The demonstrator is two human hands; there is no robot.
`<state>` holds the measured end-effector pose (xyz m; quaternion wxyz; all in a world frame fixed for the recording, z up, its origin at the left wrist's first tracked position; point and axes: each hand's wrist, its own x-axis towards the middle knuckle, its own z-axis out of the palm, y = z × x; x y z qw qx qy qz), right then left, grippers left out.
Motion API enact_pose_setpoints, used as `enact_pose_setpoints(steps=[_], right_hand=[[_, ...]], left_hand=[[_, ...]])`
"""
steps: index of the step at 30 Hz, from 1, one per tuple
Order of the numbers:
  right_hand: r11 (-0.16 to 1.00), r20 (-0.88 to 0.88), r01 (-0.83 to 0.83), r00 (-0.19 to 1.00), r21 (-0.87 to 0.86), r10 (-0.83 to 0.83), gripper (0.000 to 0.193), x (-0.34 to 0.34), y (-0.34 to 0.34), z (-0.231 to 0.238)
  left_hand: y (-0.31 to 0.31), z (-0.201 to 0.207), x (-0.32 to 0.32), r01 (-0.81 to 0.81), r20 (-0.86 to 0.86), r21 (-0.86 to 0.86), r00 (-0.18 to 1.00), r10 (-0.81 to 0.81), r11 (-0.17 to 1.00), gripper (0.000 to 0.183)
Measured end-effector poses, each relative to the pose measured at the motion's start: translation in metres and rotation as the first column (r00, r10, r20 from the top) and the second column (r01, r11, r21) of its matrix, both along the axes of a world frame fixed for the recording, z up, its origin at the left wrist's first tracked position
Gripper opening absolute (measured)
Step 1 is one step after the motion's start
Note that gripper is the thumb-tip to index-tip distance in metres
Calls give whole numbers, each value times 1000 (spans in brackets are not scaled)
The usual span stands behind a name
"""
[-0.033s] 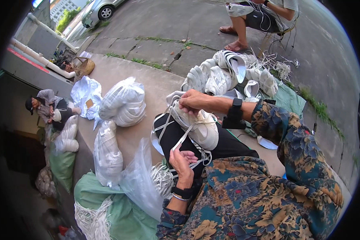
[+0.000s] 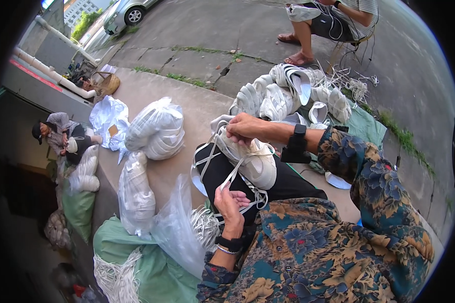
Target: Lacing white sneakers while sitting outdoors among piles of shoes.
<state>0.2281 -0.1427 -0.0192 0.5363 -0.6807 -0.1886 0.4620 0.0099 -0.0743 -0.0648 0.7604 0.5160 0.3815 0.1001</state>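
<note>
On my dark-trousered lap lies a white sneaker (image 2: 262, 170), its toe toward me and its laces partly loose. My right hand (image 2: 242, 129) is closed in a pinch over the sneaker's upper part, and a thin lace runs from its fingertips. Just below and left of the shoe, my left hand (image 2: 231, 206) grips a white shoelace (image 2: 233, 175) between thumb and forefinger, its other fingers loosely curled. That lace stretches up to the shoe's eyelets. More lace loops hang at the shoe's left side and under my left hand.
Several white shoes (image 2: 275, 98) are piled ahead on green cloth (image 2: 366, 123), with loose laces (image 2: 356, 86) behind. Stuffed plastic bags (image 2: 156, 129) stand left; a green sack (image 2: 162, 270) and lace bundles (image 2: 117, 275) lie near my left side. Two other people (image 2: 356, 20) sit farther off.
</note>
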Motion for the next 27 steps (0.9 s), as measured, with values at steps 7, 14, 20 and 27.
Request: enact_pose_setpoints(steps=[7,14,20,27], right_hand=[[993,54,-106,993,-50,109,22,-2,5,0],[992,167,-52,985,117,32,28,-22,34,76],[745,330,-146,938,651,-105,26,-5,37,174],[986,316,60,943,156,-108,25,7,5,59]], left_hand=[[-14,38,-9,230,-149,855,967,-206,465,19],[-40,16,32,396,-256,918,605,-754,6,33],[-34,8,29,377,-195,925,588,-785,53,32],[-15,8,34,129,87,876,905,-416,465,9]])
